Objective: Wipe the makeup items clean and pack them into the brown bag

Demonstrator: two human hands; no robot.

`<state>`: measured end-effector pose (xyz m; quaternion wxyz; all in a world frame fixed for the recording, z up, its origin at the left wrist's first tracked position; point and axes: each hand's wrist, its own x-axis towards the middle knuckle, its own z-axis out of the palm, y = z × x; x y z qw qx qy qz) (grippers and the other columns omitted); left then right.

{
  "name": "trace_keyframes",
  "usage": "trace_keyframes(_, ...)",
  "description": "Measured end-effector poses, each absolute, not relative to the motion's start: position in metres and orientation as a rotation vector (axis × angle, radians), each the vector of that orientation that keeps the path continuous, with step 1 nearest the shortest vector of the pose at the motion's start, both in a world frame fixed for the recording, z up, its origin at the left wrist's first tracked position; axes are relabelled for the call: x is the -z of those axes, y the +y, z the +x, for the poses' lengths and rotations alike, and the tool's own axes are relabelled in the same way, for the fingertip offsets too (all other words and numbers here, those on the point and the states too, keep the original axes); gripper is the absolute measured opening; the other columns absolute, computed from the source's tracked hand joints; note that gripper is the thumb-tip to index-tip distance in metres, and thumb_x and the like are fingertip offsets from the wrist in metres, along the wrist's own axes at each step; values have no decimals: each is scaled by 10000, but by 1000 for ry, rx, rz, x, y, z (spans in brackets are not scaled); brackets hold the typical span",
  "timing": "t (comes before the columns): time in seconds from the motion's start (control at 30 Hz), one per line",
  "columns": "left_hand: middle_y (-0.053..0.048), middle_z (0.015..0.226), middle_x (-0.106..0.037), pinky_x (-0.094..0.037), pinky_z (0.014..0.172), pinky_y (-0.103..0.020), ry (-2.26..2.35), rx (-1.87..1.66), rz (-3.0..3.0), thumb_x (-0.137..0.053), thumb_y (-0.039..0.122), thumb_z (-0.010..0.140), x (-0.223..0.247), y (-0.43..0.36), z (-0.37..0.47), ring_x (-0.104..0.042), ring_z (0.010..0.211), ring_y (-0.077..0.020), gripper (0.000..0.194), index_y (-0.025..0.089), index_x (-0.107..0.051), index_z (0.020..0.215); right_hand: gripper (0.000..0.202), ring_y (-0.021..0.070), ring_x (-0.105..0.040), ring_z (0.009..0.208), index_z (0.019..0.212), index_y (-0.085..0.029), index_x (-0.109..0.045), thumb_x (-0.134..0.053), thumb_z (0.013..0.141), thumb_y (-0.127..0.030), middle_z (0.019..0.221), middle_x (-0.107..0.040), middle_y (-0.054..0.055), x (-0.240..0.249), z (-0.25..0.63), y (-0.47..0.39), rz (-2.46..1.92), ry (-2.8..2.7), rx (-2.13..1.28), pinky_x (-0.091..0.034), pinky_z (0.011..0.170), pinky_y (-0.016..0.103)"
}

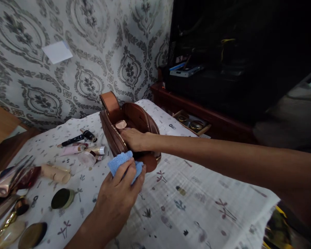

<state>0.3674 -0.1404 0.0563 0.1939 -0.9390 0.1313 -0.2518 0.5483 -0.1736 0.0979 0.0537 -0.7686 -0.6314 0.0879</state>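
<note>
A brown zippered cosmetic bag (pixel 131 110) stands unzipped on the printed cloth, its top flap and strap raised. My right hand (pixel 132 138) reaches down into the bag's mouth, its fingers closed at a small round pinkish, shiny item (pixel 121 124); the fingertips are partly hidden. In my left hand (pixel 118 195) a folded light-blue terry cloth (pixel 120 162) is gripped, held against the near side of the bag. My left fingers wrap over the cloth.
Makeup tubes (pixel 72 140), a clear round container (pixel 86 158), a beige tube (pixel 55 173) and a dark-lidded jar (pixel 62 198) lie to the left. A wooden box (pixel 191 122) with gold-coloured rings stands at the back right, beside a dark wooden ledge (pixel 176 100).
</note>
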Motion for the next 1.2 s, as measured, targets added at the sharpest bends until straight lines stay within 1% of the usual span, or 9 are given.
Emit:
trace_keyframes(0.27, -135, 1216, -636, -563, 794, -370, 378, 695, -2653, -387, 12, 881, -57, -140, 367, -546, 1185, -283, 480, 141, -594, 1294, 257, 310, -576, 1255, 1153, -85, -669, -554, 927, -125, 1350, -607, 195, -92, 549, -176, -2357, -1993, -196, -496, 1010, 393)
trace_keyframes(0.43, -135, 1198, -643, -565, 790, -354, 365, 713, -2650, -402, 23, 887, -58, -141, 368, -550, 1178, -273, 450, 143, -613, 1266, 275, 305, -617, 1205, 1176, -79, -660, -540, 935, -134, 1280, -658, 182, -98, 549, -174, -2356, -1936, -299, -516, 960, 356)
trace_keyframes(0.53, -134, 1198, -642, -564, 776, -356, 370, 703, -2651, -411, 37, 897, -58, -141, 368, -554, 1173, -276, 442, 145, -604, 1280, 298, 301, -632, 1185, 1203, -93, -655, -546, 931, -150, 1282, -663, 162, -101, 550, -174, -2364, -1903, -342, -527, 929, 346)
trace_keyframes(0.7, -137, 1164, -661, -557, 756, -361, 373, 752, -2656, -357, 0, 895, -58, -142, 368, -567, 1160, -275, 461, 136, -622, 1246, 262, 283, -645, 1159, 1143, -97, -687, -552, 921, -128, 1253, -679, 164, -100, 551, -173, -2377, -1963, -310, -531, 882, 318)
trace_keyframes(0.83, -143, 1155, -668, -556, 728, -359, 370, 767, -2664, -339, -2, 906, -58, -143, 369, -583, 1144, -277, 455, 136, -634, 1225, 243, 269, -653, 1111, 1115, -127, -693, -540, 927, -152, 1235, -678, 155, -99, 553, -176, -2287, -1956, -301, -530, 835, 323)
trace_keyframes(0.9, -155, 1145, -667, -556, 719, -362, 389, 781, -2672, -339, 6, 916, -59, -142, 369, -590, 1136, -286, 441, 120, -635, 1223, 218, 251, -655, 1055, 1073, -121, -692, -553, 906, -129, 1200, -671, 153, -101, 553, -183, -2207, -1955, -212, -522, 803, 314)
trace_keyframes(1.0, -146, 1051, -675, -557, 726, -352, 500, 897, -2763, -373, 0, 913, -64, -137, 367, -616, 1078, -276, 394, 97, -651, 1174, 212, 207, -638, 973, 1064, -100, -671, -536, 901, -86, 1117, -651, 140, -108, 552, -204, -2080, -1817, 58, -501, 800, 299)
trace_keyframes(1.1, -119, 961, -654, -555, 783, -346, 608, 1123, -2902, -426, -36, 884, -75, -128, 363, -632, 1012, -243, 347, 98, -673, 1088, 219, 169, -619, 900, 1070, -121, -666, -478, 957, -131, 1059, -642, 101, -112, 553, -234, -1924, -1554, 254, -482, 795, 284)
trace_keyframes(1.2, -102, 980, -635, -542, 837, -376, 497, 1275, -2938, -441, -73, 856, -87, -118, 359, -630, 996, -227, 392, 137, -670, 1095, 222, 162, -609, 851, 1032, -134, -674, -464, 957, -138, 980, -654, 71, -113, 555, -257, -1898, -1358, 326, -471, 773, 276)
